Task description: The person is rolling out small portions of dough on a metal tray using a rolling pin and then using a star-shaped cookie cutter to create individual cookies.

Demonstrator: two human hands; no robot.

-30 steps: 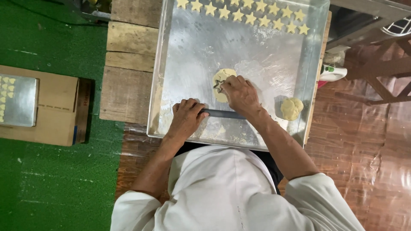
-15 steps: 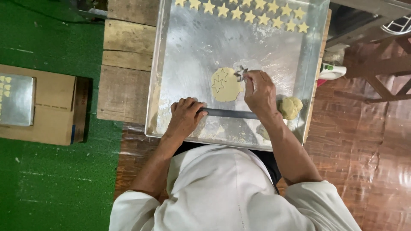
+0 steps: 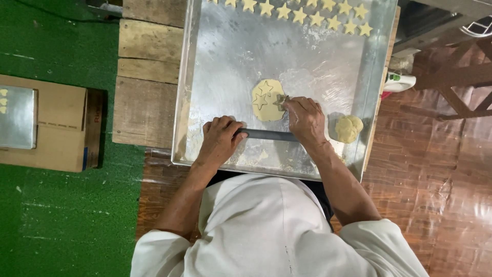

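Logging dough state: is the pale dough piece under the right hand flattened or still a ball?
Flattened: the pale dough sheet lies thin on the metal tray, with two star outlines pressed in.

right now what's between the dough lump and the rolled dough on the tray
In the head view, the right hand lies between the dough lump and the rolled dough, pressing a star cutter at the rolled dough's edge, on the tray.

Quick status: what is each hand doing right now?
Left hand: closed on the grey rod.
Right hand: pressing a star cutter into the dough.
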